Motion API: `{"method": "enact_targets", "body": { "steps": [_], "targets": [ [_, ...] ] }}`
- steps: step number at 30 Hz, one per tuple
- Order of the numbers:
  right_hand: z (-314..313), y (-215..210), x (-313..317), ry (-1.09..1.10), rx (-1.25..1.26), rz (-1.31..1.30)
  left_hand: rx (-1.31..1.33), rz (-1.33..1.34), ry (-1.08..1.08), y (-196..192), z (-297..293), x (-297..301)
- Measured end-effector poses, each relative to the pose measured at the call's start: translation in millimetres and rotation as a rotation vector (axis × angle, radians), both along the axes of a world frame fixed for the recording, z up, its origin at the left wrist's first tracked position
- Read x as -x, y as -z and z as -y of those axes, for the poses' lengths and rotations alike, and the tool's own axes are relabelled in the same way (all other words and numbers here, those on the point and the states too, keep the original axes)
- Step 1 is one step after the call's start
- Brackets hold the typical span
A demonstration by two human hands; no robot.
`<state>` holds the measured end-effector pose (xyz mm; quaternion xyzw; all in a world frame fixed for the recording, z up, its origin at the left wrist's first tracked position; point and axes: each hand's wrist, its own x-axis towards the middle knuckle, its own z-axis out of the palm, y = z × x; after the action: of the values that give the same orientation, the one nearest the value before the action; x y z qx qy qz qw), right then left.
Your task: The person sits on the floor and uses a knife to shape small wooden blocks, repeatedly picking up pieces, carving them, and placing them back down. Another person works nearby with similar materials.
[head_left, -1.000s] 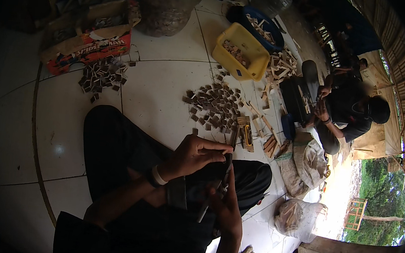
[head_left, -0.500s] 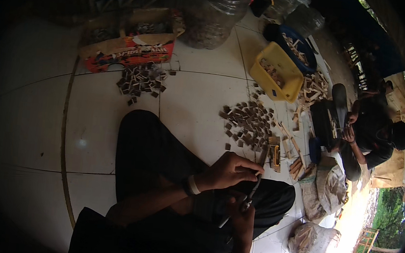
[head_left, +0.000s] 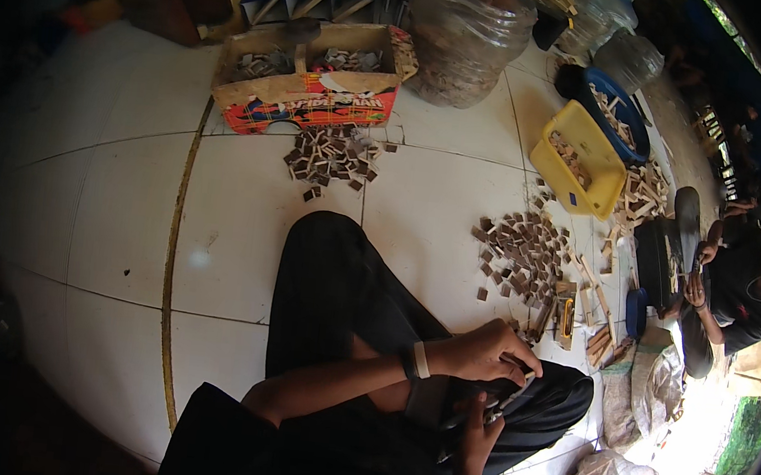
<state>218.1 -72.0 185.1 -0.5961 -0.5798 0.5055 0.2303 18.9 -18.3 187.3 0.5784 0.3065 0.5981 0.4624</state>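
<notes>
My left hand, with a band on its wrist, is closed above my right knee, fingertips pinching a small pale-edged piece. Just below it, my right hand is closed round a dark tool with a metal part; shadow hides its exact kind. The two hands almost touch. Beyond them on the tiles lies a loose pile of small brown square pieces. A yellow-and-black tool lies at that pile's near right edge, beside thin wooden strips.
A second pile of squares lies before a printed cardboard box. Farther right stand a yellow basin and a blue tub holding wood pieces. Another person sits at the right, near sacks. A large plastic bag stands behind.
The whole view has swung, so the scene sits farther right. My left fingers, stretched along a thin length before, are now bent and pinching, closer to my right hand.
</notes>
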Motion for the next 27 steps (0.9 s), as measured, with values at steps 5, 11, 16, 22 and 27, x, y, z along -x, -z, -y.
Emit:
{"method": "enact_targets", "body": {
  "steps": [5, 11, 16, 22, 27],
  "targets": [
    [14, 8, -8, -0.03, -0.062, -0.108, -0.016, -0.015, 0.006, -1, 2, -7],
    [18, 8, -3, 0.068, -0.11, -0.091, -0.098, -0.007, 0.002, -7, 1, -9],
    [2, -8, 19, 0.033, -0.225, -0.169, -0.175, 0.062, -0.085, -20, 7, -1],
    [-25, -7, 41, -0.075, -0.222, 0.025, -0.087, 0.043, -0.164, -9, -5, 26],
    [-33, 9, 44, -0.067, -0.204, 0.081, 0.067, 0.103, -0.092, 12, -12, 35]
  ]
}}
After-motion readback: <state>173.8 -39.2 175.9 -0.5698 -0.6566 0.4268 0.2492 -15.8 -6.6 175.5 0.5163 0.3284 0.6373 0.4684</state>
